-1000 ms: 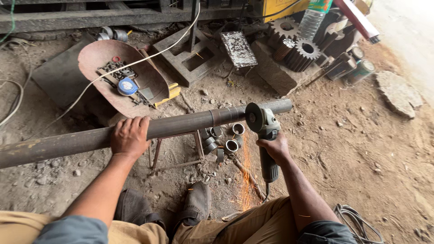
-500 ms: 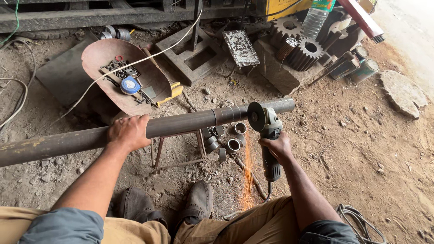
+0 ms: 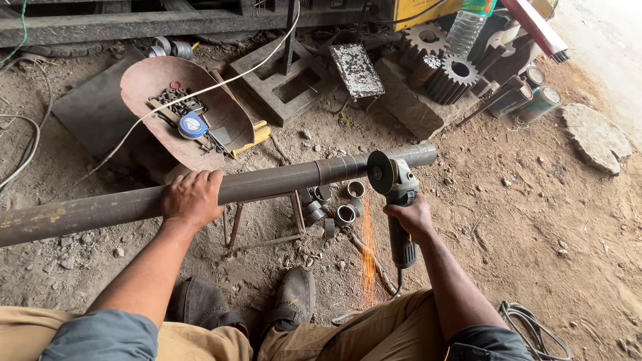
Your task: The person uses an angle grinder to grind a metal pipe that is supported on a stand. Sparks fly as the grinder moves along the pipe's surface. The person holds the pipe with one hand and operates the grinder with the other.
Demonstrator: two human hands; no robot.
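- Left hand lies palm-down over the long steel pipe, fingers curled over the top, pressing it down.
- Pipe runs across the view from lower left to upper right, resting on a small metal stand just right of that hand.
- Right hand is wrapped tight round the body of an angle grinder; disc sits against the pipe near its right end.
- Orange sparks fall straight down from the cut to the dirt.
- Short cut pipe rings lie on the ground under the pipe, near the stand.
- Rusty pan with small tools and a blue tape measure sits behind the pipe.
- Gears and a plastic bottle at top right; the dark shapes below the stand are probably shoes, partly hidden.
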